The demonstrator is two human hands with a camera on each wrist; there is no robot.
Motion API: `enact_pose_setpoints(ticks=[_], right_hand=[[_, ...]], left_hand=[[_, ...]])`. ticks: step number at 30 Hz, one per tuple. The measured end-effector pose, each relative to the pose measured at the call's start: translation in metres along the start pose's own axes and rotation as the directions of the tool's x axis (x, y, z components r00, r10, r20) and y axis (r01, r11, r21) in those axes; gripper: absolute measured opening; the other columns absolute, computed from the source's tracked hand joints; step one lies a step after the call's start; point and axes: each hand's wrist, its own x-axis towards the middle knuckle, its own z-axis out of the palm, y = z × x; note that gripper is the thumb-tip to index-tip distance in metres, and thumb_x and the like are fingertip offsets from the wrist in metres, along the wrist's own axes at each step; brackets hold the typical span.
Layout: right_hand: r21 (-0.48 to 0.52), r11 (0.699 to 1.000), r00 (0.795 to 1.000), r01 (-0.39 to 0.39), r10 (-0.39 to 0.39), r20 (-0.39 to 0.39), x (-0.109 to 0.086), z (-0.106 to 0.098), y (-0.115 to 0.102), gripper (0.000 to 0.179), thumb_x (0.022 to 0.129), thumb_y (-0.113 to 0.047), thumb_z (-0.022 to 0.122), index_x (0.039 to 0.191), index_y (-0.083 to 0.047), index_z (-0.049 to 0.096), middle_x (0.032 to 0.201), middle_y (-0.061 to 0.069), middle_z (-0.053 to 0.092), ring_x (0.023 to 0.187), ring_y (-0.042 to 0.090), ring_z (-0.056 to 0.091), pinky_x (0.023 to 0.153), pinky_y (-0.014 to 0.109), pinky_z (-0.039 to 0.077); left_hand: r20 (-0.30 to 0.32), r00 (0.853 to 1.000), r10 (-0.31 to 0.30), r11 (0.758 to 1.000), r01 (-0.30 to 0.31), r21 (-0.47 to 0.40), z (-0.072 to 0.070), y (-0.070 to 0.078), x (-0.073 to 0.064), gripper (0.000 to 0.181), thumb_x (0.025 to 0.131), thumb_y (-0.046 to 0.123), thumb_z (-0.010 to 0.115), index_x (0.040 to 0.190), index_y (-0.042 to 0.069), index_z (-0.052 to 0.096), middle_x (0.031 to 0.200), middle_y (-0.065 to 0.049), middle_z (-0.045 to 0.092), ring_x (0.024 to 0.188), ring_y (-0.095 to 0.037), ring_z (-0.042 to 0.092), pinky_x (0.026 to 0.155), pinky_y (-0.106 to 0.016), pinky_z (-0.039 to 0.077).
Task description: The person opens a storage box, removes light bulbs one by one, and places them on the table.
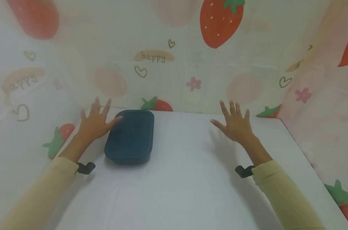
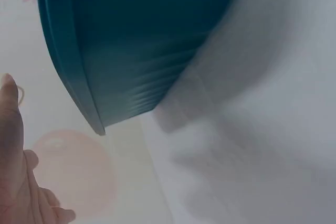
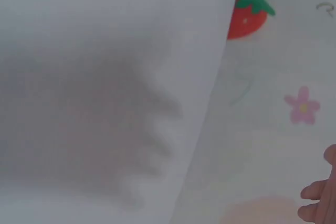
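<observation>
A dark teal lidded box [image 1: 131,135], rectangular with rounded corners, stands on the white table left of the middle. My left hand [image 1: 94,124] is just beside it with fingers spread, and the thumb overlaps the lid's far left corner in the head view. In the left wrist view the box [image 2: 136,40] shows its rim and ribbed side wall, with a gap between it and my hand [image 2: 21,166]. Well to the right, my right hand [image 1: 234,124] hovers over the table with spread fingers and holds nothing. Only its fingertips [image 3: 314,198] show in the right wrist view.
The white table [image 1: 179,179] meets a back wall cloth [image 1: 191,64] printed with strawberries, hearts and flowers. Similar cloth stands along the left [image 1: 24,134] and right [image 1: 320,127] sides. A small dark device [image 1: 86,168] sits at the left wrist, another [image 1: 244,171] at the right.
</observation>
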Motion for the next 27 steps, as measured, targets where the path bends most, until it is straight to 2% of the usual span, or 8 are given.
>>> enact_pose_setpoints(ticks=[2, 5, 8, 9, 13, 17, 22, 27], right_hand=[[0.03, 0.999, 1.0, 0.02, -0.021, 0.005, 0.0, 0.002, -0.012, 0.093, 0.098, -0.076, 0.026, 0.165, -0.018, 0.0, 0.168, 0.024, 0.004, 0.154, 0.045, 0.001, 0.115, 0.075, -0.004], [0.065, 0.997, 0.999, 0.047, -0.048, 0.015, -0.001, 0.004, -0.033, 0.088, 0.101, -0.071, 0.026, 0.164, -0.011, 0.011, 0.166, 0.025, 0.017, 0.153, 0.044, 0.012, 0.117, 0.072, 0.0], [0.093, 0.993, 0.996, 0.076, -0.079, 0.033, -0.004, 0.006, -0.055, 0.082, 0.104, -0.064, 0.03, 0.162, -0.007, 0.021, 0.162, 0.025, 0.029, 0.151, 0.042, 0.024, 0.119, 0.07, 0.008], [0.1, 0.992, 0.995, 0.083, -0.087, 0.043, -0.004, 0.008, -0.062, 0.08, 0.105, -0.063, 0.031, 0.162, -0.007, 0.023, 0.161, 0.023, 0.032, 0.15, 0.041, 0.028, 0.119, 0.069, 0.011], [0.128, 0.985, 0.99, 0.117, -0.126, 0.065, -0.006, 0.017, -0.09, 0.075, 0.105, -0.06, 0.037, 0.158, -0.007, 0.034, 0.156, 0.017, 0.044, 0.145, 0.035, 0.04, 0.119, 0.063, 0.023], [0.17, 0.975, 0.985, 0.144, -0.158, 0.072, -0.006, 0.028, -0.116, 0.071, 0.105, -0.058, 0.041, 0.154, -0.008, 0.043, 0.151, 0.012, 0.051, 0.14, 0.031, 0.048, 0.117, 0.052, 0.035], [0.224, 0.966, 0.986, 0.132, -0.152, 0.075, -0.007, 0.041, -0.146, 0.065, 0.104, -0.058, 0.044, 0.148, -0.011, 0.054, 0.143, 0.01, 0.06, 0.132, 0.029, 0.056, 0.109, 0.049, 0.046], [0.295, 0.947, 0.986, 0.131, -0.155, 0.059, -0.007, 0.052, -0.173, 0.06, 0.103, -0.059, 0.043, 0.134, -0.013, 0.066, 0.119, 0.005, 0.073, 0.11, 0.024, 0.067, 0.094, 0.045, 0.055]], left_hand=[[0.016, 1.0, -0.003, 1.0, 0.003, -0.015, -0.002, -0.002, -0.004, 0.096, 0.097, 0.073, 0.039, 0.165, 0.015, 0.005, 0.162, -0.038, 0.002, 0.147, -0.057, 0.014, 0.11, -0.081, 0.003], [0.053, 0.999, -0.008, 1.0, 0.009, -0.029, -0.002, -0.005, -0.01, 0.094, 0.099, 0.071, 0.038, 0.164, 0.011, 0.007, 0.16, -0.04, 0.011, 0.142, -0.06, 0.024, 0.11, -0.079, 0.019], [0.099, 0.995, -0.025, 0.999, 0.03, -0.043, -0.001, -0.009, -0.016, 0.094, 0.099, 0.073, 0.032, 0.163, 0.009, 0.008, 0.158, -0.041, 0.017, 0.136, -0.063, 0.033, 0.098, -0.074, 0.04], [0.114, 0.993, -0.035, 0.998, 0.041, -0.047, 0.0, -0.01, -0.018, 0.094, 0.099, 0.073, 0.03, 0.163, 0.008, 0.01, 0.157, -0.041, 0.018, 0.135, -0.063, 0.034, 0.093, -0.073, 0.044], [0.139, 0.989, -0.048, 0.995, 0.059, -0.079, 0.002, -0.014, -0.026, 0.089, 0.101, 0.07, 0.031, 0.16, 0.003, 0.023, 0.156, -0.036, 0.029, 0.139, -0.056, 0.035, 0.099, -0.069, 0.043], [0.07, 0.997, -0.03, 0.996, 0.036, -0.085, 0.005, -0.014, -0.033, 0.073, 0.105, 0.057, 0.04, 0.15, 0.0, 0.045, 0.146, -0.031, 0.049, 0.133, -0.05, 0.047, 0.104, -0.066, 0.042], [0.036, 0.997, -0.063, 0.991, 0.066, -0.112, 0.013, -0.014, -0.043, 0.068, 0.105, 0.059, 0.039, 0.138, 0.003, 0.058, 0.126, -0.028, 0.065, 0.111, -0.047, 0.062, 0.085, -0.06, 0.053], [0.047, 0.996, -0.079, 0.983, 0.086, -0.162, 0.017, -0.015, -0.052, 0.067, 0.104, 0.06, 0.038, 0.126, 0.003, 0.064, 0.105, -0.022, 0.071, 0.085, -0.036, 0.066, 0.062, -0.045, 0.052]])
